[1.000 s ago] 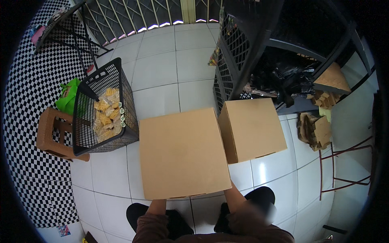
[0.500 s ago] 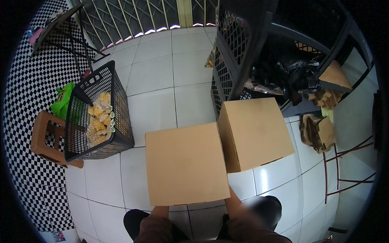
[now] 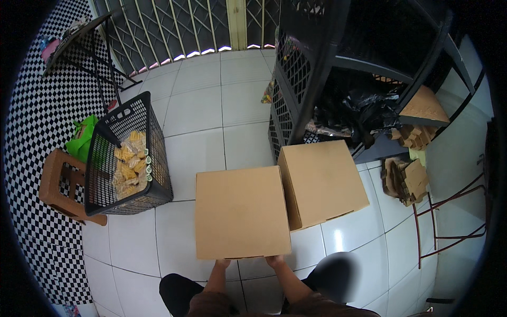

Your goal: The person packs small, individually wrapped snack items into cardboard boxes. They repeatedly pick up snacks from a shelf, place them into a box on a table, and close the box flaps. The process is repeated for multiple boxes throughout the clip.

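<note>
A closed cardboard box [image 3: 243, 211] is in the middle, low over the tiled floor, close along the left side of a second closed cardboard box [image 3: 321, 179]. My left hand [image 3: 222, 262] holds the first box beneath its near edge, left of centre. My right hand [image 3: 274, 260] holds the same edge from below, farther right. The fingers of both hands are mostly hidden under the cardboard. Whether this box rests fully on the floor, I cannot tell.
Left are a black crate [image 3: 161, 179] of bagged yellow snacks, a brown stool [image 3: 55, 179], a green bag [image 3: 79, 140] and a folding table [image 3: 79, 34]. Right stand black racks [image 3: 288, 74], flattened cardboard [image 3: 414, 179] and a red metal frame [image 3: 446, 201]. A folding gate [image 3: 174, 31] is ahead.
The held box has gone lower, looks smaller and sits more squarely beside the second box, its far edge nearer me in view. More of my forearms and hands now shows below it.
</note>
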### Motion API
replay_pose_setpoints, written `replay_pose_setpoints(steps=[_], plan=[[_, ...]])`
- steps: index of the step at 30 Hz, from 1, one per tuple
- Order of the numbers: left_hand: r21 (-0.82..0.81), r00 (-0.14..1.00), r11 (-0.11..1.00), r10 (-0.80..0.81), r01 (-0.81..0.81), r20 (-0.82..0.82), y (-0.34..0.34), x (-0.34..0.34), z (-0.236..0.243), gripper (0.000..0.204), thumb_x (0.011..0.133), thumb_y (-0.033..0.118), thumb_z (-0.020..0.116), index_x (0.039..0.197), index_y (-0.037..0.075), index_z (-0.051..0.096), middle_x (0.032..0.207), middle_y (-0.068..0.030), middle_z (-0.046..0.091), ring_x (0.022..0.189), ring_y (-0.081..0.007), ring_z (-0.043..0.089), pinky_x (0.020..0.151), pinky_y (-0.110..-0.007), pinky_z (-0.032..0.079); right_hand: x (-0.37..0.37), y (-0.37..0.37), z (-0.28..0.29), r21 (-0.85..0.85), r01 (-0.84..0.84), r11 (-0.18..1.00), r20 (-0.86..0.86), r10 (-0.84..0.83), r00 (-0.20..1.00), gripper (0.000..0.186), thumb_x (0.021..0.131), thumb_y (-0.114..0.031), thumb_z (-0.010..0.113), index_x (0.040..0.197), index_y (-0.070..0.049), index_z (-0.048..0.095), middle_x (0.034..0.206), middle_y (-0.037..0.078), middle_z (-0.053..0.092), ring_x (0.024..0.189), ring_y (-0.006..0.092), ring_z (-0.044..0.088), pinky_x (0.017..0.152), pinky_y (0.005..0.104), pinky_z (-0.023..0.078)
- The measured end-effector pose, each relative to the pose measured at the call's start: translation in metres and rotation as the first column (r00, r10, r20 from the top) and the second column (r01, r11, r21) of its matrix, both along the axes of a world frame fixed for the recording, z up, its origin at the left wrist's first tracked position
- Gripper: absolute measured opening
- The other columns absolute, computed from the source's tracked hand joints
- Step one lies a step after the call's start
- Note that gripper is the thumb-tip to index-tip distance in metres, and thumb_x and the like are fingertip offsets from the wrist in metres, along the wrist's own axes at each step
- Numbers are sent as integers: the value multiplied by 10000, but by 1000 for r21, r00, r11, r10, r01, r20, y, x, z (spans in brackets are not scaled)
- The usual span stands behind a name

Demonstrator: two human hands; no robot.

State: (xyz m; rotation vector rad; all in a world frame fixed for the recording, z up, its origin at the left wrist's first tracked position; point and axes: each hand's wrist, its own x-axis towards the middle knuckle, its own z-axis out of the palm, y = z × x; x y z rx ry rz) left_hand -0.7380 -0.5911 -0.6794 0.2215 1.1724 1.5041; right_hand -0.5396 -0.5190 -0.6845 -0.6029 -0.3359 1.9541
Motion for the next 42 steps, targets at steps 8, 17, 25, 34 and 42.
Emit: replay_pose_setpoints(steps=[8,17,25,34,42], plan=[[-51,997,997,55,-53,44,37,2,-12,545,828,485,389,1225,114,355,1254,-32,373,1130,-204,365,948,-408,294,-4,46,10,-545,123,829,164,-38,986,328,817,-375,461,1019,-120,497,977,84,509,880,227,492,857,403,382],[-175,988,983,80,-57,129,66,-12,13,638,802,518,422,1281,123,276,1332,-13,265,1214,-194,233,1005,-414,149,-1,55,20,-618,166,769,176,-71,982,665,851,-524,275,1332,-98,105,1338,183,205,1205,321,279,985,475,236],[-127,993,991,57,-43,106,67,-14,-6,599,826,447,437,1292,125,244,1368,-33,195,1256,-212,162,1027,-442,83,30,72,23,-590,255,766,201,-166,965,848,728,-680,347,1352,-178,68,1381,151,112,1252,331,184,1003,500,150],[-512,570,839,-515,184,-640,42,-62,-22,599,849,444,382,1300,85,217,1365,-105,195,1250,-244,190,1017,-406,140,59,77,50,-620,416,665,468,-113,877,852,738,-648,363,1355,-211,-29,1395,132,85,1257,323,175,1000,482,163],[-297,772,864,151,-406,-617,39,-72,248,663,864,422,384,1297,-32,170,1321,-203,247,1194,-292,295,989,-343,232,68,-18,206,-368,-27,929,809,335,484,333,808,-53,472,1139,-59,435,815,97,565,695,208,603,603,308,472]])
